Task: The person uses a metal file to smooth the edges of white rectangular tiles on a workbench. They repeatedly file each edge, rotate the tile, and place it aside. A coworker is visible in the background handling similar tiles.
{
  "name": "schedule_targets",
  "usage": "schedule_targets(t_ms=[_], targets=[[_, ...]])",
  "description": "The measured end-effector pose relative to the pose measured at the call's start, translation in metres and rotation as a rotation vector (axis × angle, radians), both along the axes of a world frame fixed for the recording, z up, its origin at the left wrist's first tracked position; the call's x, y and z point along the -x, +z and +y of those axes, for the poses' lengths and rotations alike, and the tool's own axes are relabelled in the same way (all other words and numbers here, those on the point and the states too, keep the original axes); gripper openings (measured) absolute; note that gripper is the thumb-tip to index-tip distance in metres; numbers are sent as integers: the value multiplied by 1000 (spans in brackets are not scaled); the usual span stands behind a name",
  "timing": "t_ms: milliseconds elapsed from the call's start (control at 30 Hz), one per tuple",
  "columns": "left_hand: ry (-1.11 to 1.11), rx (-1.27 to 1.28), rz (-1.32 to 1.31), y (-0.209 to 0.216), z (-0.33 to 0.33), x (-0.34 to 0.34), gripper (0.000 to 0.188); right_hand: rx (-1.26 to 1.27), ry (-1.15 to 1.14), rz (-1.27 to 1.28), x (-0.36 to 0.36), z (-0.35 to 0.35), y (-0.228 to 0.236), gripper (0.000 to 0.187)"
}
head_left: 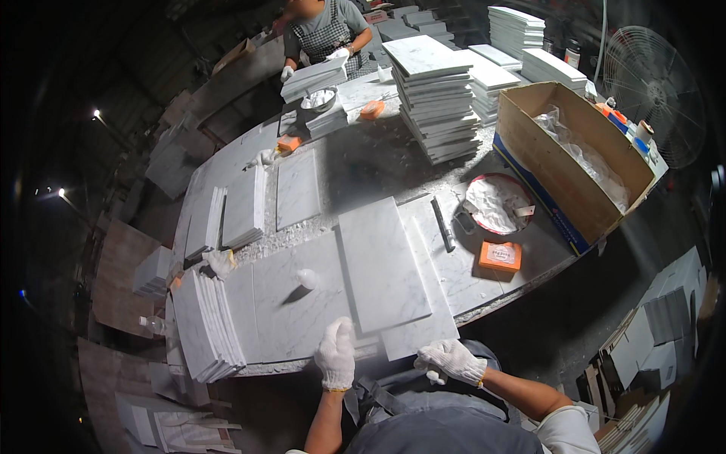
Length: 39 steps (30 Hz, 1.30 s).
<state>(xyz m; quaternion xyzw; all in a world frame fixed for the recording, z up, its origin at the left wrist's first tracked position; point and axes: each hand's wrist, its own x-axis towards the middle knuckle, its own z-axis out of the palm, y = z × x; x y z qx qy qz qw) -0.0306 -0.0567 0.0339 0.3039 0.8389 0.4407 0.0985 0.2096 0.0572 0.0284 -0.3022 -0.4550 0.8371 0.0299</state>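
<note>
My left hand, in a white knit glove, is closed near the front edge of the table, just left of the near corner of a pale marble tile. That tile lies askew over another marble tile, whose near right corner juts out toward me. Beside this corner is my right hand, gloved too, its fingers curled in front of my apron. Whether either hand grips anything is hidden. A small white squeeze bottle stands on flat tiles to the left, casting a shadow.
Right of the tiles are a dark bar-shaped tool, a bowl of white paste, an orange box and a large cardboard box. Tall tile stacks rise behind; leaning tiles stand left. Across the table a gloved person handles tiles.
</note>
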Motion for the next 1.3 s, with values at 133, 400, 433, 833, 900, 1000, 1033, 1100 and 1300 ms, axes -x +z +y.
schedule_targets(t_ms=[133,400,433,833,900,1000,1033,1100,1300], targets=[[48,-5,-130,2,3,-1,33,-106,57,-45,5,-2,-5,44],[-77,-60,-172,-2,3,19,44,-282,78,-90,1,-11,-24,39],[-86,-28,-197,-1,3,22,45,-385,119,-139,1,-12,-25,37],[-182,116,-623,33,38,32,54,44,-58,-17,-18,-16,-23,37],[-196,144,-626,33,45,35,56,-44,-21,-106,-23,-12,-24,40],[-191,222,-645,30,56,42,58,13,-71,-140,-31,-5,-23,38],[-203,246,-653,29,60,45,61,-41,-85,-129,-35,-2,-21,35],[-187,310,-652,28,66,51,67,-59,-134,-138,-39,2,-14,35],[-237,382,-548,27,74,56,71,-422,-385,-116,-21,19,11,38]])
